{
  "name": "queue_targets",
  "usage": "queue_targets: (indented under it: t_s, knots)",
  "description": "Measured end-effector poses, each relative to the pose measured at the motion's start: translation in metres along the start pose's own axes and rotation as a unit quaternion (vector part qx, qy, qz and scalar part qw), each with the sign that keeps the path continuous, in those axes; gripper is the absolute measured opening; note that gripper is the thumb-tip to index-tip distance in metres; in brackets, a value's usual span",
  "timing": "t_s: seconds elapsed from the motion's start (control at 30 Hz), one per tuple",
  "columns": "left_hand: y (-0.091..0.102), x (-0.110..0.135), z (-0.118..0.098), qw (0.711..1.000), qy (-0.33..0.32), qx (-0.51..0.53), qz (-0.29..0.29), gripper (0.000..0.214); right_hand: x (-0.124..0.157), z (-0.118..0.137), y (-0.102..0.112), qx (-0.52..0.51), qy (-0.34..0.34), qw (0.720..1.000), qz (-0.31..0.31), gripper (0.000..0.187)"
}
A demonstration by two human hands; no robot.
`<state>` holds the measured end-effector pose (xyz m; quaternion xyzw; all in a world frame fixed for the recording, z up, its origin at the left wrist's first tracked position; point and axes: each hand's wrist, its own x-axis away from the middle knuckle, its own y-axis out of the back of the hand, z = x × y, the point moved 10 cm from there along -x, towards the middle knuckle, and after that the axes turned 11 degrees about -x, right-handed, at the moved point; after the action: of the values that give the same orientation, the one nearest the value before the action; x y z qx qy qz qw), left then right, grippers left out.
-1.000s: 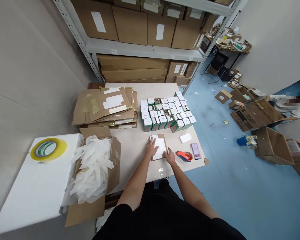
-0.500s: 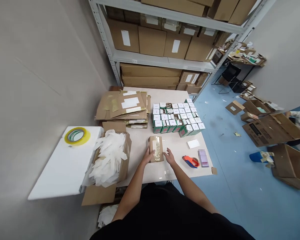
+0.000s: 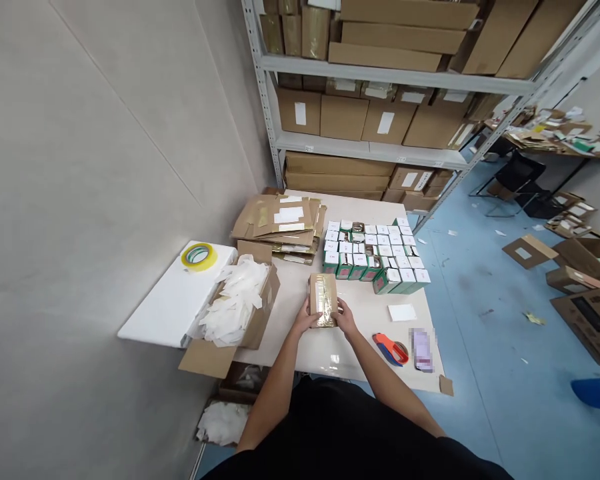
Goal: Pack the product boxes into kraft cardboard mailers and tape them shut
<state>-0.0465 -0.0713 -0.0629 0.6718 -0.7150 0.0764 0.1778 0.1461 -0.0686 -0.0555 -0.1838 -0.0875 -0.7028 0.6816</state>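
Tan cardboard parcel wrapped in clear tape sits clasped between your left-hand grip and right-hand grip, above the cream desk. It looks light, stiff and slippery; hold its long edges.

Two hands on one taped cardboard parcel at the near edge of the counter, with one tape dispenser and one white card; beside it, one open carton and one tape roll.
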Motion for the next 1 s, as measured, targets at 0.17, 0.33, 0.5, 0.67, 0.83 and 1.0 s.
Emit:
queue_targets:
  t_s: [0.17,0.33,0.5,0.67,0.83,1.0]
  knots:
    - [-0.016,0.031,-0.047,0.997,-0.038,0.006,-0.059,0.113,0.008,0.045,0.021,-0.03,0.053,0.998,0.032,0.068]
    - [-0.026,0.077,-0.059,0.989,-0.058,0.013,-0.133,0.112,0.029,0.054,0.027,-0.049,0.05,0.992,0.1,0.065]
    - [-0.024,0.135,-0.039,0.98,-0.02,0.017,-0.199,0.111,0.06,0.035,0.015,-0.035,0.025,0.986,0.16,0.06]
    - [0.005,0.2,-0.02,0.96,-0.025,0.033,-0.278,0.109,0.095,0.022,-0.033,-0.023,0.013,0.968,0.249,0.057]
    - [0.043,0.276,0.005,0.922,-0.044,0.078,-0.377,0.11,0.145,0.015,-0.101,0.021,0.012,0.933,0.358,0.061]
    - [0.072,0.381,0.051,0.869,-0.049,0.133,-0.474,0.116,0.222,-0.013,-0.181,0.067,0.007,0.877,0.476,0.06]
